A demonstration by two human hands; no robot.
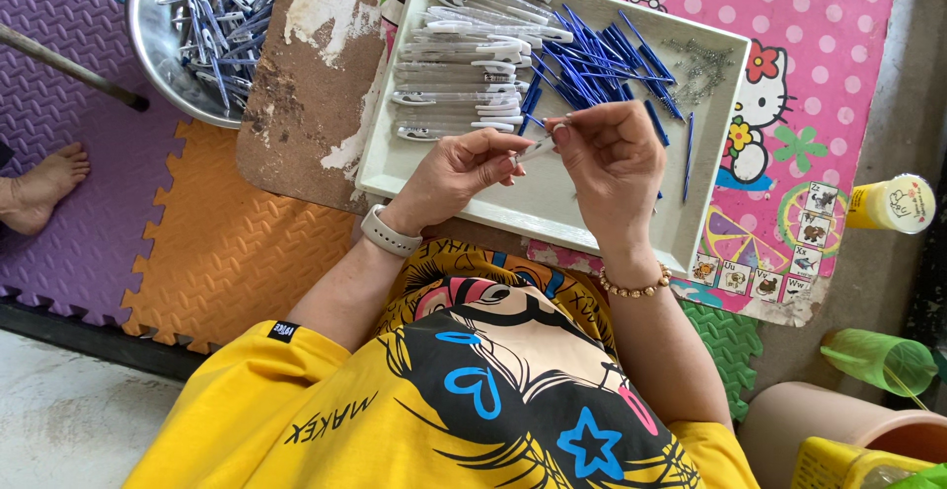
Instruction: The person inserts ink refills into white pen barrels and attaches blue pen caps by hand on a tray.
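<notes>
In the head view, the left hand (pixel 459 175) and the right hand (pixel 612 153) meet over the white tray (pixel 552 215). Both grasp, between pinched fingertips, one thin clear pen barrel (pixel 533 148). It is held level and just above the tray, probably so that small parts fall back into it.

Inside the tray the parts lie sorted. The white pen caps (pixel 464 84) are in rows on the left, the blue refills (pixel 592 60) are heaped in the middle, and the small metal springs (pixel 702 63) sit in the far right corner. This keeps each kind near the hands.

The tray rests on a low counter (pixel 306 94) with a worn pink cover. To the left, a steel bowl (pixel 158 45) on the foam floor mat (pixel 227 242) holds more pens. A bare foot (pixel 39 191) of another person shows at the left edge.
</notes>
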